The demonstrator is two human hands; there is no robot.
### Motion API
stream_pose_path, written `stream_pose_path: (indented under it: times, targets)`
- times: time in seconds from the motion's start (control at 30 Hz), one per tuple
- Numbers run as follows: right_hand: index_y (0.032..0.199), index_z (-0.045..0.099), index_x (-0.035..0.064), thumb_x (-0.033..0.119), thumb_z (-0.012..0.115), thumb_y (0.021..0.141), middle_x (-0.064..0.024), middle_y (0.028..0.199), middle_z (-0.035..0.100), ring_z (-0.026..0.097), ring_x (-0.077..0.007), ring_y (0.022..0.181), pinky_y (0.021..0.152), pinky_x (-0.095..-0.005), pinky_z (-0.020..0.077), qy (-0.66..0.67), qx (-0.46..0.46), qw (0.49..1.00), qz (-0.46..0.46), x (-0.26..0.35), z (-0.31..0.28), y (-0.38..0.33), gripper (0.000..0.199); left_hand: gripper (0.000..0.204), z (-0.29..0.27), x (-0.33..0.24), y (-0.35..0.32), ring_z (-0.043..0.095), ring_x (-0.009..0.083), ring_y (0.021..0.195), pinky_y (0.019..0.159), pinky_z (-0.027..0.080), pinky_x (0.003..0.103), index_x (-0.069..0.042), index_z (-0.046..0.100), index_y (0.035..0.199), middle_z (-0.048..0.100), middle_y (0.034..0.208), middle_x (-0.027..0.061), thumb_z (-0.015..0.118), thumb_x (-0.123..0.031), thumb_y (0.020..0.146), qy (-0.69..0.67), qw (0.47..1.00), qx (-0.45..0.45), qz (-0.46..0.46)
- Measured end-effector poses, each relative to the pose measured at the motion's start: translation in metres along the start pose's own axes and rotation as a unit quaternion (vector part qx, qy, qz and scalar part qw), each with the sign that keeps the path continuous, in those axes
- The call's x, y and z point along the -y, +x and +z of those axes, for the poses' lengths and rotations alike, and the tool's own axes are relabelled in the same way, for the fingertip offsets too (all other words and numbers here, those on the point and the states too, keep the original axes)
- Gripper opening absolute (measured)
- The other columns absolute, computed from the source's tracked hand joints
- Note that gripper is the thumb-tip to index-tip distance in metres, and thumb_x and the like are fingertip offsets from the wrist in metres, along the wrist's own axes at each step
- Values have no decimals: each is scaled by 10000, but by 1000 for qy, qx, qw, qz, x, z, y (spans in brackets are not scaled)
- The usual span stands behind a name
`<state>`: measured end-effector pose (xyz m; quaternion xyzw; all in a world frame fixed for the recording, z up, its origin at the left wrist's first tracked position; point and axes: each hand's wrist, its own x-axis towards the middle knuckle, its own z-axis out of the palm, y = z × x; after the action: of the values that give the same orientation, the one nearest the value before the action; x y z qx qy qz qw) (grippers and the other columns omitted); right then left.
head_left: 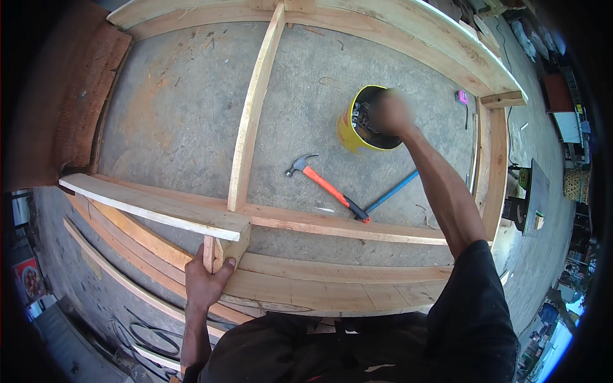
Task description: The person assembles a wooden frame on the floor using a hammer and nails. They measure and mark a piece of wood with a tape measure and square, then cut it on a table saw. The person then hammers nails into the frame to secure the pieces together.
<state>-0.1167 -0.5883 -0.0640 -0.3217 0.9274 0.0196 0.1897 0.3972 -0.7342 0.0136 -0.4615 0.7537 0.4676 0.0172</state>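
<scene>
My left hand (207,281) is closed around a short wooden block (225,253) at the near side of a wooden frame (345,225). The thumb lies along the block's right side, and a pale board (147,203) rests over its top. My right hand (391,113) reaches over the right rim of a yellow bucket (349,135), which has dark metal pieces (361,118) in it. Blur hides the fingers of that hand and anything in them. Nearer to me on the concrete floor lies a claw hammer (324,185) with an orange and black handle. A blue rod (391,193) meets its handle end.
A crosspiece (255,115) divides the frame. Beyond the bucket to the right sits a pink tape measure (461,97). Brown corrugated sheet (105,89) stands at the far left. Loose boards (128,271) and black cable (150,338) lie at the lower left.
</scene>
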Motion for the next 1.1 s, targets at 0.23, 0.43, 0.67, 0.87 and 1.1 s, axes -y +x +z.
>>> stream_pose_path:
  times: [0.23, 0.43, 0.67, 0.87, 1.1]
  targets:
    - [1042, 707, 12, 198, 692, 965, -77, 808, 743, 680, -111, 632, 569, -269, 544, 570, -27, 821, 29, 6, -29, -86, 202, 476, -38, -58, -16, 742, 346, 1016, 876, 571, 421, 35, 653, 1257, 747, 1080, 237, 798, -214, 877, 278, 960, 15, 25]
    - [927, 669, 47, 313, 690, 1011, -11, 731, 667, 577, -72, 538, 481, -213, 449, 850, 185, 493, -35, 116, -10, -200, 280, 432, -14, -124, -8, 683, 159, 943, 885, 547, 306, 21, 660, 1313, 729, 1064, 90, 775, -66, 906, -141, 963, -89, 209]
    - [1026, 680, 31, 341, 662, 1025, -25, 704, 644, 577, -117, 543, 515, -265, 474, 768, 241, 586, -95, 185, -10, -231, 311, 154, -2, -114, 44, 667, 142, 973, 894, 528, 302, -12, 771, 1054, 741, 1052, 72, 769, -93, 923, -236, 947, 16, 218]
    - [1264, 621, 21, 311, 697, 938, -238, 1123, 678, 684, -376, 1033, 921, -489, 535, 91, -39, 992, -75, 81, 111, -163, 443, 228, -15, -102, 93, 664, 135, 799, 791, 523, 309, -13, 797, 1008, 762, 848, 84, 794, -215, 903, 125, 991, 38, 20]
    - [1237, 581, 37, 260, 661, 941, -258, 1050, 698, 693, -411, 998, 899, -528, 531, 205, 99, 969, -101, 59, 143, -150, 380, 217, -1, -83, 101, 636, 111, 716, 715, 511, 317, -45, 816, 1002, 753, 776, 65, 810, -213, 864, 256, 962, 86, -34]
